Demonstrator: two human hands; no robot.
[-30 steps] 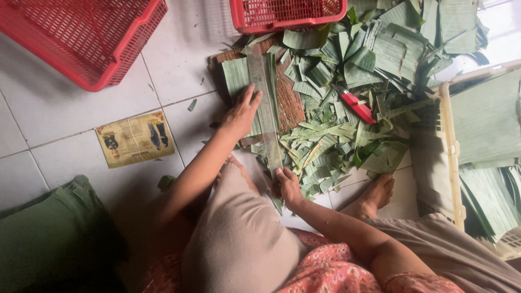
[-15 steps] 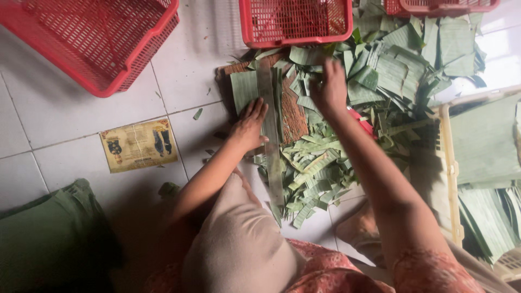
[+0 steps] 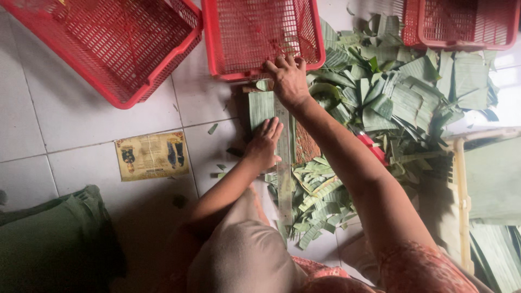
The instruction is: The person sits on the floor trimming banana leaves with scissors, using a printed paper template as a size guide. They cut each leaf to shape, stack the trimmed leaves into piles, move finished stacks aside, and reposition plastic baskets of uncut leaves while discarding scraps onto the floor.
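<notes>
The left hand (image 3: 264, 144) lies flat, fingers together, pressing down a stack of cut banana leaf pieces (image 3: 261, 107), apparently to keep them from shifting against the long straight strip (image 3: 284, 163) just right of it. The right hand (image 3: 287, 81) bears down on the stack's far end, fingers spread, touching the red basket (image 3: 217, 49); loose leaf trimmings (image 3: 391, 97) pile further right.

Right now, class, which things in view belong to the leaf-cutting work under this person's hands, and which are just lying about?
In use:
left hand, pressing the stacked green leaf pieces
right hand, at the top of the stack
long straight strip beside the left hand
leaf pile

Lying about:
printed card on the tiles
dark green cushion
red baskets
</notes>
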